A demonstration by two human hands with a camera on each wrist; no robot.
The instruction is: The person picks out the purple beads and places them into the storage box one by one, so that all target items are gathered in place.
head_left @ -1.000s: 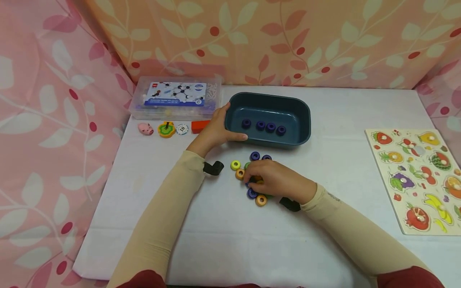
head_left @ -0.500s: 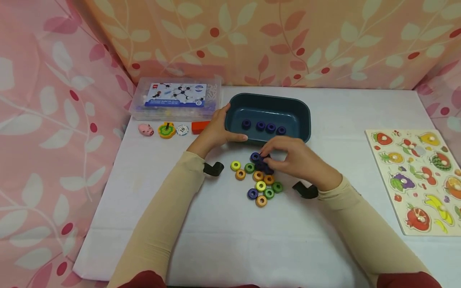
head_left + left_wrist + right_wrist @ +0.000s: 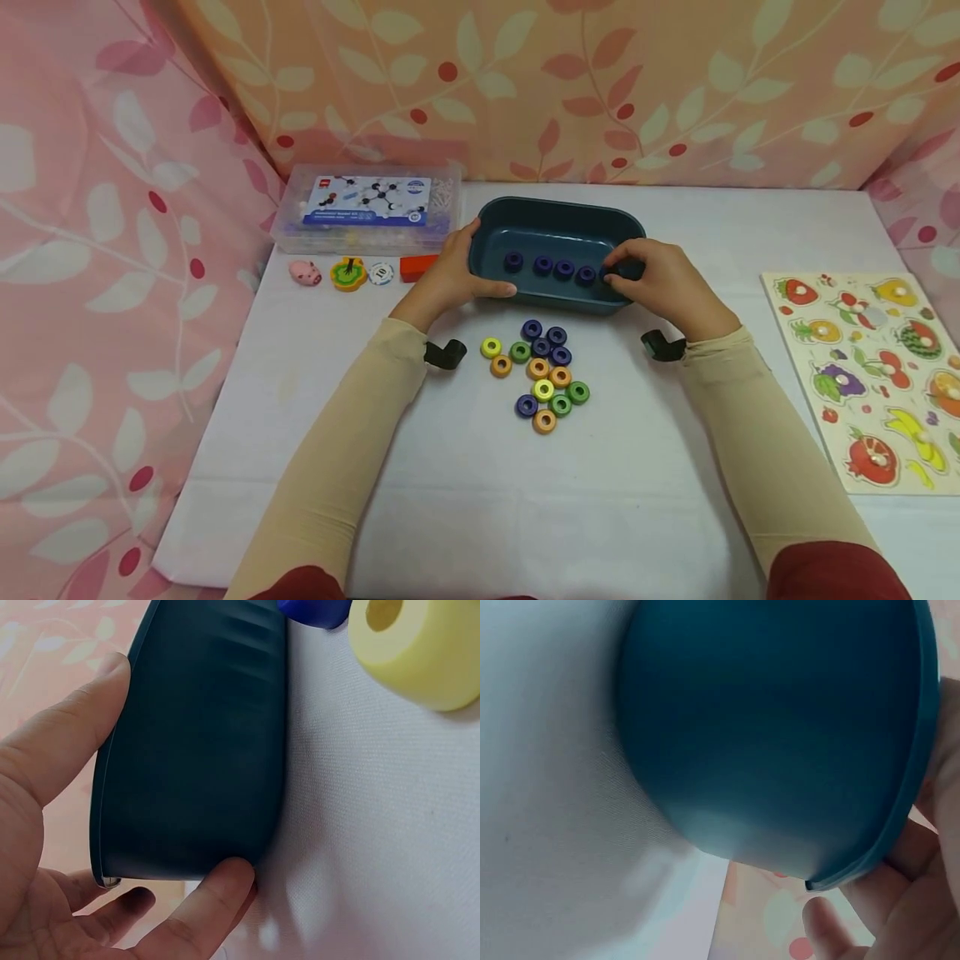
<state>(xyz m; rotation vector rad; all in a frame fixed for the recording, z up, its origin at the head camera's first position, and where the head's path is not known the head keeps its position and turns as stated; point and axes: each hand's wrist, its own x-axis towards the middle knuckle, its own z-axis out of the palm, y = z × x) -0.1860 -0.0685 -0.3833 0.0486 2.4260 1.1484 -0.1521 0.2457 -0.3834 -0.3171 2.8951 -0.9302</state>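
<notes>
A dark teal rectangular container (image 3: 525, 212) stands on the table, several dark blue rings (image 3: 564, 269) lined up on its floor. My left hand (image 3: 453, 271) holds its left end, thumb over the front rim; the left wrist view shows fingers along its outer wall (image 3: 187, 750). At the right end, my right hand (image 3: 663, 279) reaches over the rim and pinches another dark blue ring (image 3: 604, 273), partly hidden by the fingertips, low beside the row. In the right wrist view the container's wall (image 3: 772, 735) hides those fingertips. In front lie loose blue, orange (image 3: 537, 368), yellow (image 3: 543, 390) and green rings (image 3: 578, 392).
Back left stands a clear lidded kit box (image 3: 367, 237). Before it are a pink pig head (image 3: 305, 272), a tree piece (image 3: 348, 273), a round "10" token (image 3: 381, 273) and a red block (image 3: 417, 267). A fruit puzzle board (image 3: 847, 417) lies at the right.
From the loose rings, my right hand has moved up and right into the container's right end with a blue ring. My left hand has stayed on the container's left end.
</notes>
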